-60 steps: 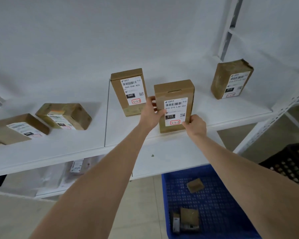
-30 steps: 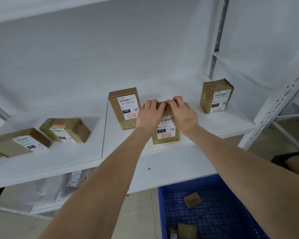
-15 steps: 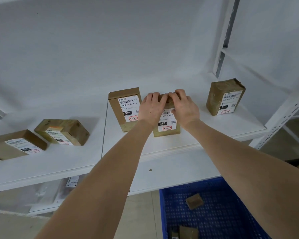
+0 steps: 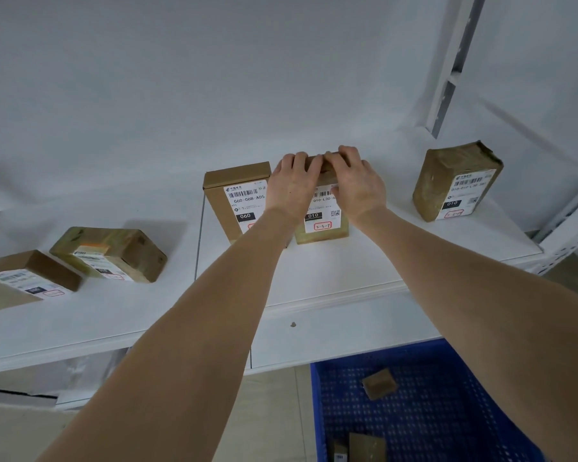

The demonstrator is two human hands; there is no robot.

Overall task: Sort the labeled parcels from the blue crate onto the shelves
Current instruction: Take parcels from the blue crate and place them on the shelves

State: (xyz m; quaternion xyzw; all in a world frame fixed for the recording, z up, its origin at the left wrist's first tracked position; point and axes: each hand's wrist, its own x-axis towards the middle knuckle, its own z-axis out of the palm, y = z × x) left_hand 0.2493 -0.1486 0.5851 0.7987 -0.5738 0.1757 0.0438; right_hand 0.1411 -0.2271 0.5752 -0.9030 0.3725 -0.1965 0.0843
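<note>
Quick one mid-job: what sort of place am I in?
Probably a parcel sorting room: white shelving, barcode-labelled boxes like the 010 parcel gripped by the left hand and right hand, and a blue crate holding more.

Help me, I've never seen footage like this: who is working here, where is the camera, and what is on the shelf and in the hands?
No machine here: a person wears one wide-angle camera on the head, looking forward and down. The left hand and right hand curl their fingers over the top of an upright brown cardboard parcel labelled 010, standing on the white shelf. Left of it stands a brown cardboard parcel labelled 060; to the right, a tape-wrapped brown parcel; two more brown parcels lie flat farther left. Below sits the blue plastic crate, a few small parcels inside.
</note>
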